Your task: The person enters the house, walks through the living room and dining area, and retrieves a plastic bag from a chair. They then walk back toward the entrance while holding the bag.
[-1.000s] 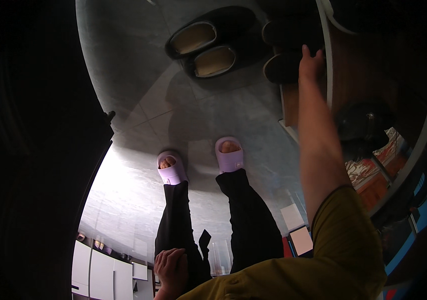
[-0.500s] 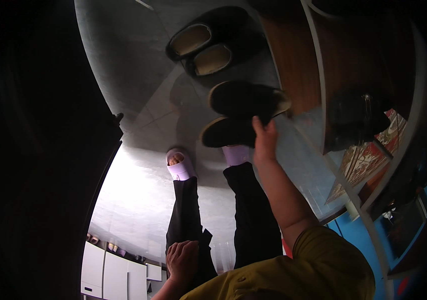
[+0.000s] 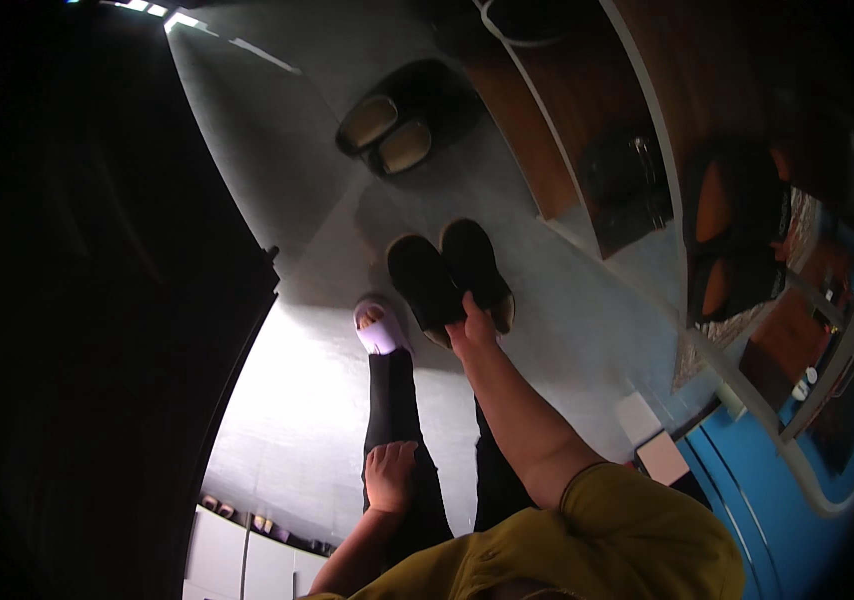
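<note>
My right hand (image 3: 478,325) is closed on a pair of black slippers (image 3: 474,262) with pale edges, gripping them together at their near ends. The slippers hang side by side over the grey floor, toes pointing away from me, and hide my right foot. Resting on my left knee, my left hand (image 3: 390,477) holds nothing, its fingers laid over the black trouser leg (image 3: 391,395). My left foot wears a lilac slide sandal (image 3: 378,330). Farther off, another dark pair of shoes (image 3: 405,145) with beige insoles stands on the floor.
At the right, a wooden shoe rack (image 3: 682,110) with pale edges holds dark shoes (image 3: 737,235). Blue panels (image 3: 732,500) stand near my right side. A dark upright surface (image 3: 97,300) fills the left. White cabinets (image 3: 269,565) with shoes on top are at the lower left.
My right hand has swung the black slippers left and turned them from sideways to pointing away from me. The view has shifted to the right. My left hand stays on the knee.
</note>
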`<state>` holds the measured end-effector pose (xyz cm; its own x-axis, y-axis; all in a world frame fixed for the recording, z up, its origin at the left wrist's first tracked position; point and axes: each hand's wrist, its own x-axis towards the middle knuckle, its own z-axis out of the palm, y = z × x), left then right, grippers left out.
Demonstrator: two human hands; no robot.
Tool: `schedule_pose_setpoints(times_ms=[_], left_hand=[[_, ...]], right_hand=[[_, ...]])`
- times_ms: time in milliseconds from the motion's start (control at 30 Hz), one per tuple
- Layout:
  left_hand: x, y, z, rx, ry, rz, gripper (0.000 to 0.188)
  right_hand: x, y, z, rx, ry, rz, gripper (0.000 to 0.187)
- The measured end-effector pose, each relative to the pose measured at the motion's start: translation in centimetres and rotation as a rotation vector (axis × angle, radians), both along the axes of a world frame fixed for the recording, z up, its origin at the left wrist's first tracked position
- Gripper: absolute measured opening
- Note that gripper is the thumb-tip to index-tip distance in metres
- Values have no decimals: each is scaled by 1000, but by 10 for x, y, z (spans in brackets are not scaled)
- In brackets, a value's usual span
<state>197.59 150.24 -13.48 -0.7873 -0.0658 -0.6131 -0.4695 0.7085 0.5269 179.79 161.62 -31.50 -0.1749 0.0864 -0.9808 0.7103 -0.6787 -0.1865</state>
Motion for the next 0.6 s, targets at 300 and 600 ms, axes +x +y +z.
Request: schedule_pose_setpoints(times_ms=[300, 600], left_hand=[[-2, 11, -2, -163, 9, -21, 16], [22, 3, 45, -263, -19, 604, 32]], right_hand=[[23, 20, 9, -172, -160, 514, 45], [-34, 107, 243, 431, 847, 1354, 24]])
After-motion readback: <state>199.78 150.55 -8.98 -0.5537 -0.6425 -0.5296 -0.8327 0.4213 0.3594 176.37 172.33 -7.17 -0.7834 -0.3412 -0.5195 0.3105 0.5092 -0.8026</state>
